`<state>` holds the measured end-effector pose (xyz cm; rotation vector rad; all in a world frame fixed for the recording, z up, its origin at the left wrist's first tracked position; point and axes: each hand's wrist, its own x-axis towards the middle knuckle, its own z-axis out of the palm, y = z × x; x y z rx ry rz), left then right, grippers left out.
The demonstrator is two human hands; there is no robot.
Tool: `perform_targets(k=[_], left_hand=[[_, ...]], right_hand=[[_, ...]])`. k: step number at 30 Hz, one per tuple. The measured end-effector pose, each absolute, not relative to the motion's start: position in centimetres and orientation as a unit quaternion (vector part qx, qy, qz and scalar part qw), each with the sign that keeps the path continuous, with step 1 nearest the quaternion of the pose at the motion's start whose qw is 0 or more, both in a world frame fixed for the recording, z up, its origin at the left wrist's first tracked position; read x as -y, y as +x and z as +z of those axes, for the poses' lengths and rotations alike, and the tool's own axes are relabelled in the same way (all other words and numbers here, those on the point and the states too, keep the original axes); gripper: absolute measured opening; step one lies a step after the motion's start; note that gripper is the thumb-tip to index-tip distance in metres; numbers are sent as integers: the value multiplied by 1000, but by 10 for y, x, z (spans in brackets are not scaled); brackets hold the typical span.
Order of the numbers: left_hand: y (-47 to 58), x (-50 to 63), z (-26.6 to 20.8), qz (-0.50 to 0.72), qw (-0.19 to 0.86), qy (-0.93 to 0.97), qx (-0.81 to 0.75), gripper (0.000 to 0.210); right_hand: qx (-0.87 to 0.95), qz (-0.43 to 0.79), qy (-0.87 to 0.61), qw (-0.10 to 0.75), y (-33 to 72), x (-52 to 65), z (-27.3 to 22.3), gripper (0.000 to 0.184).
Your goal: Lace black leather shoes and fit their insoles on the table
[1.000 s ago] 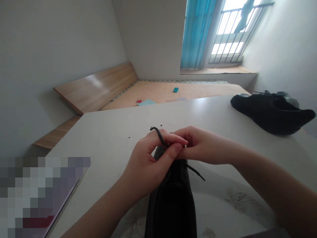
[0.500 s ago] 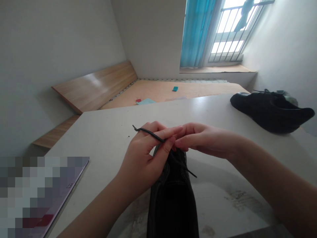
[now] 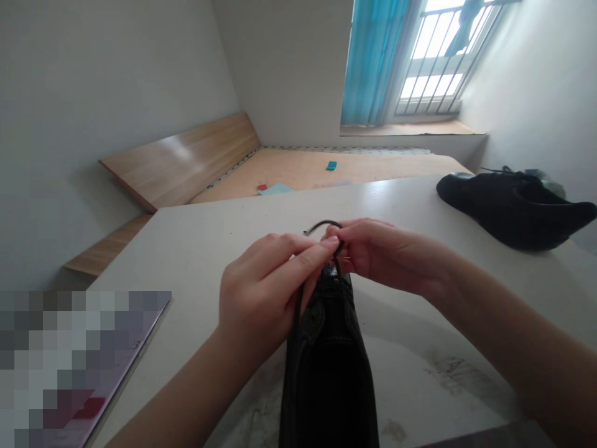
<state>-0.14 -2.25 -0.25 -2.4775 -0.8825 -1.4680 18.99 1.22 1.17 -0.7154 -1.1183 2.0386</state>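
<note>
A black shoe (image 3: 329,379) stands on the white table with its opening toward me and its toe pointing away. Over its front part both hands meet. My right hand (image 3: 373,252) pinches a dark shoelace (image 3: 326,222), whose tip loops out to the left above the fingers. My left hand (image 3: 275,280) has its fingertips closed at the same lace, touching the right fingertips. Another stretch of lace runs down beside the left thumb along the shoe's left side. The toe is largely hidden behind the hands.
A second black laced shoe (image 3: 508,211) sits at the table's far right. A flat booklet-like item (image 3: 140,336), partly pixelated, lies at the left edge. The white table (image 3: 209,242) has dark smudges near the front right. Behind it is a bed (image 3: 382,165) with small items.
The lace end that lay across my left hand now loops above the right fingers. My right hand has taken hold of the lace, and the left hand has shifted slightly left and its fingers have turned.
</note>
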Motion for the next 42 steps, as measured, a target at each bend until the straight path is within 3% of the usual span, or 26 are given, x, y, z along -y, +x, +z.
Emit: perform_targets(k=[3, 7, 10, 14, 19, 22, 25, 27, 30, 32, 36, 42], left_hand=[[-2, 21, -1, -493, 35, -814, 306, 23], [-9, 15, 6, -426, 59, -834, 346, 16], [-17, 8, 11, -300, 58, -879, 366, 35], [-31, 1, 20, -199, -86, -887, 409, 51], [-65, -6, 32, -118, -307, -826, 458, 50], [-83, -15, 25, -22, -331, -790, 516, 42], [-87, -24, 11, 37, -274, -770, 575, 38], [-81, -26, 7, 25, -206, -772, 600, 39], [-67, -21, 16, -85, -124, -804, 575, 46], [-55, -11, 25, -120, -169, -840, 501, 36], [-36, 6, 31, -69, -322, -865, 379, 22], [-28, 9, 22, -65, -331, -869, 363, 26]], right_hand=[[457, 776, -229, 369, 197, -15, 16, 23], [568, 736, -214, 300, 216, -19, 25, 32], [599, 715, -247, 264, 226, -21, 29, 31], [630, 703, -250, 217, 232, -20, 32, 31], [639, 732, -216, 96, 238, -8, 43, 35], [652, 731, -195, 39, 241, -4, 49, 42], [704, 654, -278, 0, 241, -8, 46, 50], [740, 562, -369, 5, 239, -13, 41, 55], [785, 426, -449, 26, 234, -16, 37, 47], [810, 405, -425, 15, 229, -14, 37, 40], [830, 424, -361, -23, 219, -4, 38, 36], [845, 390, -365, 9, 213, 1, 36, 32]])
